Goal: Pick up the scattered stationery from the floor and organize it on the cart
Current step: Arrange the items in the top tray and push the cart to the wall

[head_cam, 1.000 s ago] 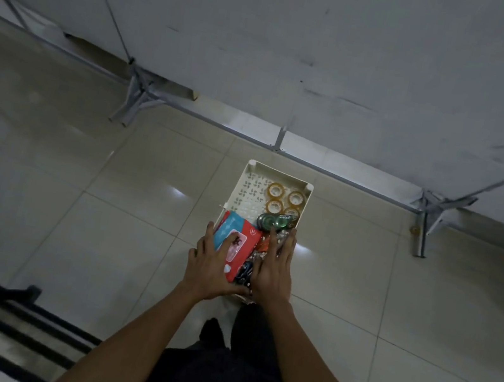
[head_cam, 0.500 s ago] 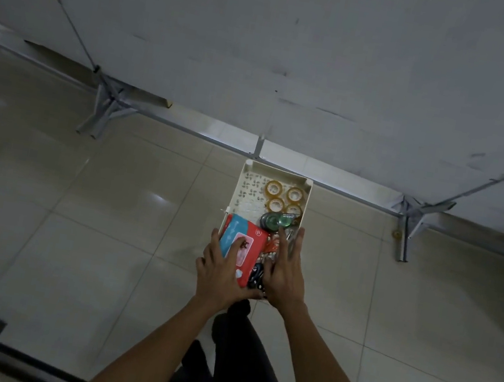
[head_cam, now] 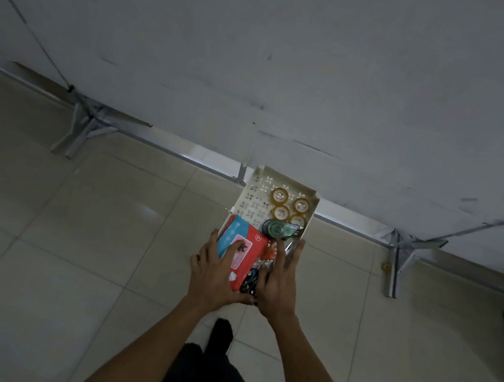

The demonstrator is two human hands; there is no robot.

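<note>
Our left hand (head_cam: 214, 271) lies with spread, fairly straight fingers on a red-and-blue packet (head_cam: 241, 245), and our right hand (head_cam: 278, 282), just beside it, stretches flat along the right side of the cream perforated tray (head_cam: 286, 176) that holds the packet. Farther up the tray we see a green tape dispenser (head_cam: 277, 228) and, beyond it, four amber tape rolls (head_cam: 278, 194) clustered in the far right corner. The tray sits over the beige tiled floor (head_cam: 71, 227) near a grey wall panel (head_cam: 266, 59); we cannot tell whether it is lifted or resting.
</note>
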